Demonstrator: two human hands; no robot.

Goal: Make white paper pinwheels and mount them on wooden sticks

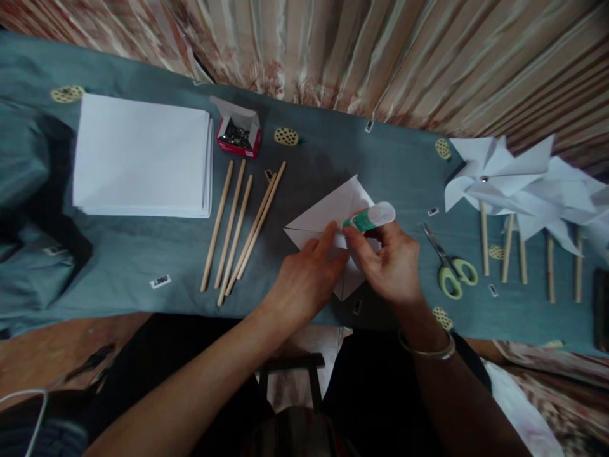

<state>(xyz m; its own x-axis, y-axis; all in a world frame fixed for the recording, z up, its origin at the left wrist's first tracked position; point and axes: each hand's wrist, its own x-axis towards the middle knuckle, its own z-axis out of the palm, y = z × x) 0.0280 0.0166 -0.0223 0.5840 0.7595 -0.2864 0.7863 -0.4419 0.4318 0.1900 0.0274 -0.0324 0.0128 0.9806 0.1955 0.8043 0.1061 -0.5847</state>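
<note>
A white paper square (pixel 318 211), cut in from its corners, lies on the cloth in front of me. My right hand (pixel 391 261) grips a green and white glue stick (pixel 365 219), tilted with its lower end at the middle of the paper. My left hand (pixel 309 274) rests on the paper with its fingers stretched out, the fingertips close to the glue stick's end. The right fingers partly cover the paper's right side. To the right of my right hand lie scissors with green handles (pixel 451 271).
Several wooden sticks (pixel 233 235) lie left of the paper, below an open red box of small metal pieces (pixel 239 137). A stack of white sheets (pixel 143 158) is further left. White paper pinwheels on sticks (pixel 504 174) lie at the right. A pleated curtain (pixel 342 57) hangs behind.
</note>
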